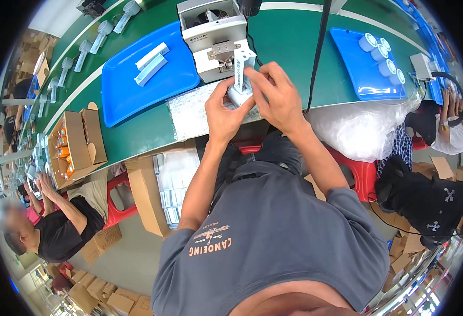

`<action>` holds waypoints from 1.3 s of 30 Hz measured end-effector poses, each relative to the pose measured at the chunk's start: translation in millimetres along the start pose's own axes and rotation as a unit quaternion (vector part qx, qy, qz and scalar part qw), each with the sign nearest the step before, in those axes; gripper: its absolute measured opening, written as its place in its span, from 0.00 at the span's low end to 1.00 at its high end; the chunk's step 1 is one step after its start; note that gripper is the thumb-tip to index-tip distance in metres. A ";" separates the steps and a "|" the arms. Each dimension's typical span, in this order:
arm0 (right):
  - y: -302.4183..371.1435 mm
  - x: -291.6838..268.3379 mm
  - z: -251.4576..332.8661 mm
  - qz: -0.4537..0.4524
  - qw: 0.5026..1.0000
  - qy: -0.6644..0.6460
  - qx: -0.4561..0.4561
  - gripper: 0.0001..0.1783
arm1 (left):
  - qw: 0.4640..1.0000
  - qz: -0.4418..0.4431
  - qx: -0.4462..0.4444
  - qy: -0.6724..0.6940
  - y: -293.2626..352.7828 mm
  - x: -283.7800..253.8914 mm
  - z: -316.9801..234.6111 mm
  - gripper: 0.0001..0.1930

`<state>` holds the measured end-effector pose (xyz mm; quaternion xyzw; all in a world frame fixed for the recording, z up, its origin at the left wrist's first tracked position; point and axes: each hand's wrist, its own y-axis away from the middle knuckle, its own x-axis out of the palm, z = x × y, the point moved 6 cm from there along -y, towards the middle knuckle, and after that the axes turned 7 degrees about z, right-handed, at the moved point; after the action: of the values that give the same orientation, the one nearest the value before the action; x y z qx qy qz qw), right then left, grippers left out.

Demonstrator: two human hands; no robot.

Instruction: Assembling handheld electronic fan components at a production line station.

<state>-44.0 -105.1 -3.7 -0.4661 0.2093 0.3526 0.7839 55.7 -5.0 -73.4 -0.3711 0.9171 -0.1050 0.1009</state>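
Here, left hand point(223, 113) gripped white part point(239, 75), maybe for steadiness, near desk's point(136, 141) front edge; right hand's point(281, 97) grip I couldn't tell.

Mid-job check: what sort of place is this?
Most likely a factory assembly line: a small machine stands on a long green workbench, similar pale parts sit spaced in a row, and cardboard boxes are stacked behind.

Casing point(239, 76) before machine point(215, 34), top centre; two pieces point(151, 71) on tray point(122, 97), upper left; cups point(367, 42) on another tray point(367, 79), upper right.
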 end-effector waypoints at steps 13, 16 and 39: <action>13.9 -8.5 -34.3 0.041 0.960 -0.235 0.146 0.06 | 0.975 0.062 -0.103 0.188 -2.3 -4.3 -5.8 0.20; 35.1 4.6 -42.1 0.128 0.856 -0.444 0.232 0.05 | 0.917 0.129 -0.112 0.361 15.1 5.5 -4.1 0.25; -119.2 -91.7 -268.4 0.085 0.865 -0.355 0.344 0.17 | 0.981 -0.089 0.044 -0.165 18.7 -114.4 -34.5 0.09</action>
<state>-15.5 -411.4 -2.2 0.0092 0.0639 0.4656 0.8826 114.8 92.5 -33.0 -0.4583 0.8459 -0.0910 0.2570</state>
